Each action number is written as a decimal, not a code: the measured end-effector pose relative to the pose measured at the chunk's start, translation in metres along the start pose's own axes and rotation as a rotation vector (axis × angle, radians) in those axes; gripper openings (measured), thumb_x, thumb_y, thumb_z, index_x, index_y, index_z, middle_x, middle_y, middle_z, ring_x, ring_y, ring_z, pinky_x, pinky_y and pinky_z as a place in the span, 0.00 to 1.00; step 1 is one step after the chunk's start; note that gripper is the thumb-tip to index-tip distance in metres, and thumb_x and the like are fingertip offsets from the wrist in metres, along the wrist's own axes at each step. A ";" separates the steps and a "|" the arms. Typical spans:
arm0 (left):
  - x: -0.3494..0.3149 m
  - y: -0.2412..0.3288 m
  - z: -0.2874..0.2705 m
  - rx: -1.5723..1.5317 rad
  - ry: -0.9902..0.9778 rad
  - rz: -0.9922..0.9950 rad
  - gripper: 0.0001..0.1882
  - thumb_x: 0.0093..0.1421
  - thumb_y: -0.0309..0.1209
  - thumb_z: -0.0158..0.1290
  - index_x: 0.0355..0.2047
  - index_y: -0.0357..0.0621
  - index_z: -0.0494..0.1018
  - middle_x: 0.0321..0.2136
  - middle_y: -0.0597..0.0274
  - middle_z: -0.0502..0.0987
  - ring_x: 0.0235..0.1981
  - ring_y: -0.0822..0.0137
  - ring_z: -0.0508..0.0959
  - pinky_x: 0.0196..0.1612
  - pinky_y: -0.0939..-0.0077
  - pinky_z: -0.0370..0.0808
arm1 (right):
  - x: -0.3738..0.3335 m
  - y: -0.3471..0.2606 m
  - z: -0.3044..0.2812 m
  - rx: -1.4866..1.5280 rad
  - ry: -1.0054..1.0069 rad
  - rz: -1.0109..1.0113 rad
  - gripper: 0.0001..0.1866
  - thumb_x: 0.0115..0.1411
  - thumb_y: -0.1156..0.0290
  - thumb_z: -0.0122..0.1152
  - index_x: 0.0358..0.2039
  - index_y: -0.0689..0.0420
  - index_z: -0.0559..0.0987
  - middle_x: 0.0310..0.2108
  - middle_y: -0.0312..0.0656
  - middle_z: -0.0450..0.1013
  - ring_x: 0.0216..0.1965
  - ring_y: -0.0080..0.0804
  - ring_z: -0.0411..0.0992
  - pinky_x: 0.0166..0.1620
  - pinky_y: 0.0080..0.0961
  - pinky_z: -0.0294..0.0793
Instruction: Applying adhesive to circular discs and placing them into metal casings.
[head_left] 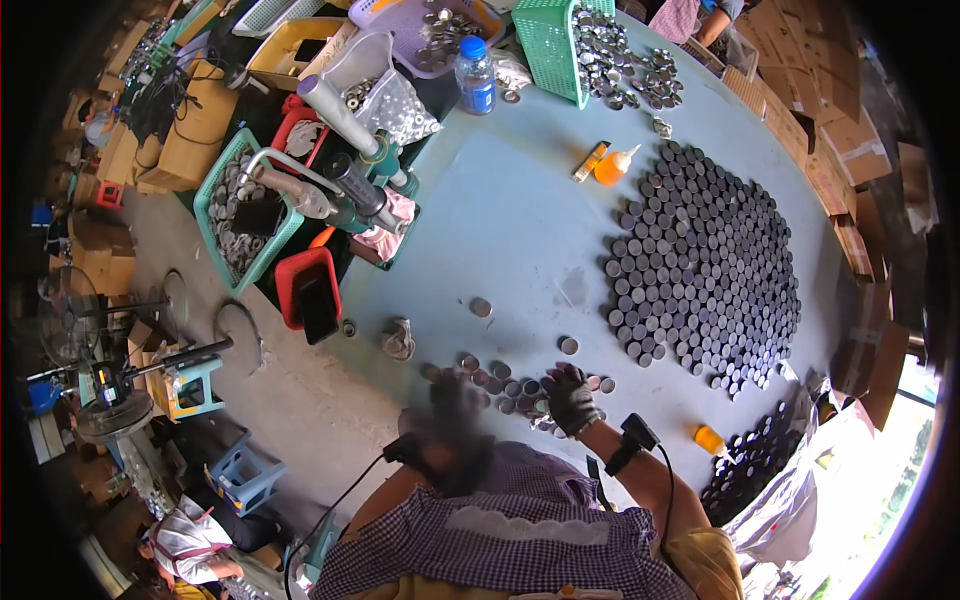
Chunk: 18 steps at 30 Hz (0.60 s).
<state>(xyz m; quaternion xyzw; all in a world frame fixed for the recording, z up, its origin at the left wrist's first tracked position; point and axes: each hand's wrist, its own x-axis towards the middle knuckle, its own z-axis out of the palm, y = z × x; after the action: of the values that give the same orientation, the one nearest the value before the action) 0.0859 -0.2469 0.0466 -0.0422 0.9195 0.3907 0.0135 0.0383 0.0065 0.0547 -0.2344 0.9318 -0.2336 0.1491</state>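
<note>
Small round dark discs (507, 404) lie loose at the near edge of the blue-grey table (500, 230), around both hands. My left hand (447, 412), in a dark glove, is smeared by motion over the left end of this group, so its fingers cannot be read. At the group's right side, my right hand (570, 402) wears a grey glove. Its fingers curl in over the discs; what they hold is hidden. One single disc (568, 345) lies just beyond the right hand, and another disc (481, 307) sits farther out. A crumpled cloth (398, 340) lies left of them.
A broad bed of standing discs (700, 265) covers the table's right side. Orange squeeze bottles (615, 166) lie beyond and at right. Hand presses (365, 190), a red tray (305, 285) and a green basket (245, 210) stand left. A water bottle (476, 76) stands at the back.
</note>
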 end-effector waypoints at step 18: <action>0.011 0.041 0.044 0.072 -0.144 0.151 0.13 0.46 0.30 0.56 0.35 0.49 0.75 0.35 0.55 0.75 0.40 0.55 0.73 0.44 0.59 0.71 | 0.095 -0.008 0.048 -0.085 -0.048 -0.325 0.21 0.48 0.66 0.55 0.45 0.51 0.76 0.55 0.44 0.64 0.58 0.48 0.57 0.62 0.44 0.53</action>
<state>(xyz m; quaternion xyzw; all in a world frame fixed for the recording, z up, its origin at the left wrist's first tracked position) 0.0709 -0.1877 0.0447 0.0560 0.9301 0.3594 0.0515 -0.0205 -0.0659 0.0020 -0.3936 0.8869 -0.2094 0.1213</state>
